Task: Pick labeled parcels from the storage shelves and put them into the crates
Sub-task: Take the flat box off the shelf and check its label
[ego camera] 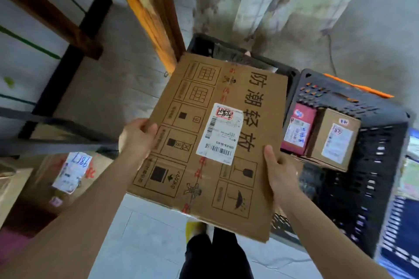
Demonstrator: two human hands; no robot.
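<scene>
I hold a large flat brown cardboard parcel (210, 142) in front of me, with a white barcode label on its top face and printed black handling symbols. My left hand (136, 138) grips its left edge, thumb on top. My right hand (280, 172) grips its right edge, thumb on top. The parcel hangs above the floor, partly over a black plastic crate (371, 199) at the right. Inside that crate stand a dark red labeled box (299, 130) and a brown labeled box (333, 140). A second black crate (204, 44) lies behind the parcel, mostly hidden.
Wooden shelf posts (145, 7) and a dark metal frame (70, 59) stand at the left. A labeled brown box (70, 174) sits on a low shelf at the lower left. An orange strip (360, 86) lies on the far crate rim. My legs and a yellow shoe (192, 229) are below.
</scene>
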